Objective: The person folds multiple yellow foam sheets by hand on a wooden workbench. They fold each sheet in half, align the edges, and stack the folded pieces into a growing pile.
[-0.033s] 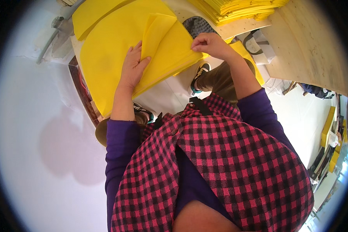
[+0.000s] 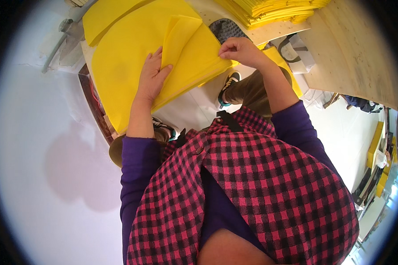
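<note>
The person wears a pink-and-black checked overshirt (image 2: 252, 190) filling the lower middle of the frame, open over a purple top whose long sleeves (image 2: 139, 163) are pushed up the forearms. Khaki trousers (image 2: 252, 95) and dark sneakers with teal trim (image 2: 227, 84) show near the centre, and both hands are bare.

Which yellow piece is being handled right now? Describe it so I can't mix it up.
Start at the big flat yellow fabric sheet on the white work surface. On it lies a smaller folded yellow fabric piece, pressed by the left hand and pinched at its edge by the right hand; only it shows a crease.
</note>
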